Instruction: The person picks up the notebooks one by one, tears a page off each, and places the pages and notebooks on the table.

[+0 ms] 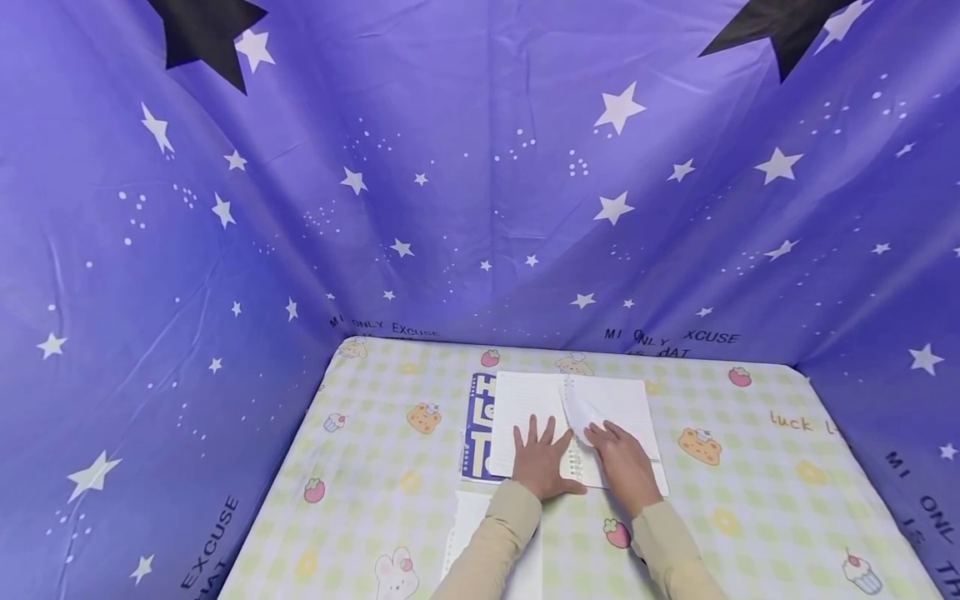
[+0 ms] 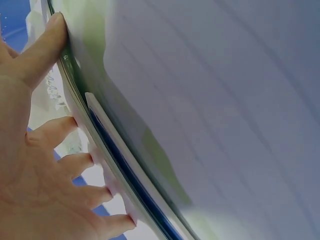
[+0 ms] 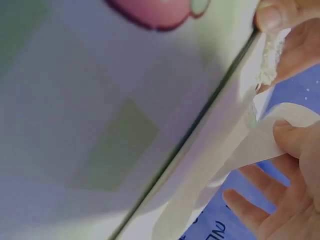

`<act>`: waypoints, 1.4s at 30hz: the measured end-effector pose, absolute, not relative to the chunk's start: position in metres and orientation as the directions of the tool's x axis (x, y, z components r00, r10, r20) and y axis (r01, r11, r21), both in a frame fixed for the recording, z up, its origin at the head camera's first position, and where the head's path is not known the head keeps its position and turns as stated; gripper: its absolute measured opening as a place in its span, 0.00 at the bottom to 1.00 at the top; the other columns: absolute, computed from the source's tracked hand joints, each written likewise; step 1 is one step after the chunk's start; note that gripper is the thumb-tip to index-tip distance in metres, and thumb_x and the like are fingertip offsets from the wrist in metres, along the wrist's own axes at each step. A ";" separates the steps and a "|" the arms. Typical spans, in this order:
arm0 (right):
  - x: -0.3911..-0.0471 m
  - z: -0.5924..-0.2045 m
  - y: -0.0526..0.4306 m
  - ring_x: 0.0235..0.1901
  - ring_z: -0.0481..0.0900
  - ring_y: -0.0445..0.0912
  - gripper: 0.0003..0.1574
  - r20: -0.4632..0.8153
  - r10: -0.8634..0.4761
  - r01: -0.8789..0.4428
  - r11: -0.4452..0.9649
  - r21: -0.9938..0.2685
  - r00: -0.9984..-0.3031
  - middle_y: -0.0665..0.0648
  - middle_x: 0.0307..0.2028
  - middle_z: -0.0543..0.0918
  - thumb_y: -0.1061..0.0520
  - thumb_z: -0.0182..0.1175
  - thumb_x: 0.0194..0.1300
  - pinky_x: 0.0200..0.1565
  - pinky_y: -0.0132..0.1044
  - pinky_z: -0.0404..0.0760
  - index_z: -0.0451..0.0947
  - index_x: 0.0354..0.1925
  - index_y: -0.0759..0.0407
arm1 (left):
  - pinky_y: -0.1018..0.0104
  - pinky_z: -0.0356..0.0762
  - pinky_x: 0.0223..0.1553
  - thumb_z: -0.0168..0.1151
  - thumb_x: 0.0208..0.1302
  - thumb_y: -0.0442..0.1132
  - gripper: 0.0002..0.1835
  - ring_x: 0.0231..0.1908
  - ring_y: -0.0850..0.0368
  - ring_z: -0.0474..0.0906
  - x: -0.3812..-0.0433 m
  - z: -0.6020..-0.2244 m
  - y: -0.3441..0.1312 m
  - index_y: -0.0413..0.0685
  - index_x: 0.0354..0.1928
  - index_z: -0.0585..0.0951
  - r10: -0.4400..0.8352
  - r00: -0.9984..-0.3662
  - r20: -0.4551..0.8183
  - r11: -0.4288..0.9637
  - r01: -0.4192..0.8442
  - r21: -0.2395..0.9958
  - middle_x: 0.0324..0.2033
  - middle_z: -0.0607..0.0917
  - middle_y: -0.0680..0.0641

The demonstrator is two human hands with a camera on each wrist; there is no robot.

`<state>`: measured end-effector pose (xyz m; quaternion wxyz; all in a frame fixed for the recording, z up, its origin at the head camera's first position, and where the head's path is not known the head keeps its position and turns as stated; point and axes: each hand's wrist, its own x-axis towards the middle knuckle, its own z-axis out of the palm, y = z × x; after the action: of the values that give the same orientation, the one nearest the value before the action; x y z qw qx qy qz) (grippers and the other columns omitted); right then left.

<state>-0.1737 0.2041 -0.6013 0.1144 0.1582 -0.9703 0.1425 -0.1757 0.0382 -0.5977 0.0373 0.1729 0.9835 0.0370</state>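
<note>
A spiral notebook (image 1: 525, 398) lies spread out on the table, with lined white pages on both sides of its wire binding (image 1: 575, 460). My left hand (image 1: 538, 463) rests on the left page with fingers spread. Its thumb (image 3: 272, 19) presses at the near end of the binding. A white page (image 1: 579, 412) is lifted and curled near the binding, and my right hand (image 1: 626, 468) pinches it. In the right wrist view, the right thumb (image 3: 289, 137) lies over that curled page, with fingers behind. Frayed white paper bits (image 3: 271, 57) show at the binding.
A purple book (image 1: 478, 446) with large pale letters sticks out from under the notebook's left side. Nearer the body, a white sheet with a ragged left edge (image 1: 467, 529) lies partly beneath the left sleeve. Purple star-printed curtains (image 1: 480, 208) hang around the checked tablecloth (image 1: 375, 475).
</note>
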 end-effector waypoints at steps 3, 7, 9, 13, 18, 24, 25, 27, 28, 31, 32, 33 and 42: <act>-0.168 -0.599 0.204 0.60 0.76 0.64 0.20 0.279 -0.271 -0.343 0.905 -0.252 -0.921 0.65 0.55 0.83 0.69 0.59 0.64 0.61 0.59 0.75 0.81 0.54 0.66 | 0.39 0.62 0.69 0.67 0.41 0.77 0.53 0.74 0.41 0.58 -0.175 -0.598 0.038 0.67 0.72 0.68 0.343 -0.937 -0.058 0.938 0.339 0.079 0.74 0.65 0.50; -0.161 -0.595 0.204 0.59 0.77 0.64 0.20 0.306 -0.264 -0.347 0.902 -0.259 -0.915 0.65 0.55 0.83 0.70 0.59 0.63 0.61 0.58 0.75 0.80 0.54 0.67 | 0.40 0.62 0.69 0.67 0.41 0.77 0.53 0.74 0.42 0.58 -0.175 -0.599 0.040 0.68 0.72 0.68 0.347 -0.936 -0.056 0.936 0.343 0.082 0.73 0.65 0.50; -0.158 -0.594 0.204 0.58 0.77 0.64 0.22 0.314 -0.272 -0.353 0.904 -0.240 -0.910 0.66 0.55 0.83 0.71 0.60 0.61 0.61 0.58 0.75 0.80 0.54 0.67 | 0.40 0.62 0.70 0.66 0.42 0.78 0.52 0.74 0.42 0.57 -0.175 -0.601 0.042 0.68 0.72 0.68 0.348 -0.936 -0.055 0.936 0.343 0.078 0.74 0.65 0.51; -0.154 -0.592 0.204 0.57 0.78 0.64 0.24 0.312 -0.292 -0.359 0.915 -0.184 -0.904 0.66 0.54 0.83 0.71 0.63 0.58 0.60 0.57 0.76 0.81 0.54 0.67 | 0.41 0.60 0.71 0.65 0.42 0.79 0.53 0.75 0.44 0.56 -0.173 -0.604 0.044 0.70 0.72 0.67 0.347 -0.937 -0.049 0.937 0.344 0.063 0.74 0.63 0.52; -0.149 -0.591 0.205 0.57 0.79 0.63 0.24 0.312 -0.300 -0.363 0.916 -0.169 -0.902 0.66 0.54 0.83 0.72 0.65 0.56 0.60 0.56 0.77 0.81 0.54 0.68 | 0.42 0.61 0.70 0.65 0.41 0.78 0.52 0.74 0.45 0.57 -0.170 -0.602 0.046 0.70 0.72 0.68 0.347 -0.936 -0.053 0.937 0.344 0.065 0.74 0.64 0.53; -0.144 -0.592 0.204 0.57 0.78 0.63 0.25 0.310 -0.316 -0.383 0.905 -0.185 -0.897 0.65 0.54 0.83 0.73 0.65 0.55 0.60 0.55 0.77 0.81 0.53 0.68 | 0.42 0.60 0.71 0.65 0.42 0.78 0.51 0.75 0.44 0.55 -0.171 -0.605 0.047 0.71 0.71 0.69 0.344 -0.937 -0.055 0.937 0.339 0.078 0.74 0.63 0.52; -0.143 -0.592 0.204 0.57 0.78 0.63 0.25 0.306 -0.312 -0.381 0.904 -0.197 -0.899 0.65 0.54 0.83 0.72 0.65 0.55 0.60 0.55 0.77 0.80 0.54 0.68 | 0.42 0.59 0.71 0.64 0.43 0.79 0.51 0.75 0.44 0.55 -0.172 -0.607 0.047 0.72 0.71 0.68 0.343 -0.938 -0.055 0.938 0.339 0.078 0.75 0.63 0.52; -0.141 -0.593 0.203 0.57 0.78 0.63 0.25 0.303 -0.301 -0.374 0.900 -0.223 -0.904 0.65 0.55 0.83 0.72 0.64 0.57 0.59 0.56 0.77 0.80 0.55 0.68 | 0.41 0.58 0.72 0.63 0.43 0.79 0.51 0.76 0.45 0.53 -0.174 -0.612 0.047 0.73 0.72 0.67 0.340 -0.939 -0.052 0.938 0.336 0.082 0.75 0.61 0.53; -0.141 -0.593 0.203 0.58 0.78 0.63 0.25 0.303 -0.289 -0.366 0.899 -0.239 -0.908 0.65 0.56 0.82 0.71 0.64 0.58 0.59 0.57 0.77 0.79 0.56 0.67 | 0.42 0.59 0.72 0.64 0.42 0.80 0.52 0.75 0.45 0.54 -0.175 -0.613 0.047 0.73 0.72 0.67 0.338 -0.940 -0.042 0.939 0.334 0.082 0.75 0.62 0.53; -0.140 -0.593 0.201 0.57 0.78 0.63 0.24 0.318 -0.265 -0.356 0.894 -0.272 -0.910 0.65 0.56 0.82 0.70 0.63 0.61 0.58 0.57 0.77 0.79 0.57 0.66 | 0.41 0.59 0.72 0.62 0.41 0.81 0.53 0.75 0.45 0.54 -0.177 -0.617 0.046 0.74 0.73 0.65 0.333 -0.942 -0.037 0.942 0.330 0.064 0.75 0.62 0.54; -0.139 -0.593 0.201 0.57 0.78 0.63 0.23 0.323 -0.264 -0.357 0.893 -0.276 -0.909 0.65 0.56 0.82 0.70 0.62 0.61 0.58 0.57 0.78 0.79 0.56 0.66 | 0.41 0.59 0.71 0.62 0.40 0.81 0.53 0.75 0.45 0.54 -0.178 -0.618 0.046 0.74 0.73 0.65 0.331 -0.943 -0.036 0.943 0.329 0.060 0.75 0.62 0.54; -0.139 -0.593 0.201 0.57 0.78 0.63 0.23 0.325 -0.263 -0.357 0.892 -0.277 -0.909 0.65 0.56 0.82 0.69 0.62 0.62 0.58 0.57 0.78 0.79 0.56 0.66 | 0.42 0.59 0.72 0.62 0.40 0.82 0.54 0.75 0.45 0.54 -0.178 -0.618 0.045 0.74 0.73 0.65 0.329 -0.943 -0.042 0.944 0.327 0.051 0.75 0.62 0.54; -0.134 -0.596 0.197 0.58 0.78 0.62 0.19 0.279 -0.284 -0.367 0.875 -0.315 -0.917 0.63 0.54 0.84 0.69 0.62 0.62 0.58 0.58 0.77 0.81 0.53 0.65 | 0.43 0.57 0.73 0.56 0.42 0.84 0.54 0.76 0.46 0.51 -0.180 -0.621 0.040 0.66 0.72 0.69 0.326 -0.943 -0.067 0.945 0.326 0.007 0.74 0.63 0.55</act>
<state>-0.1336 0.1974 -0.5961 0.1126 0.1693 -0.9618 0.1834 -0.1801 0.0395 -0.6205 0.0339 0.1655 0.9856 -0.0020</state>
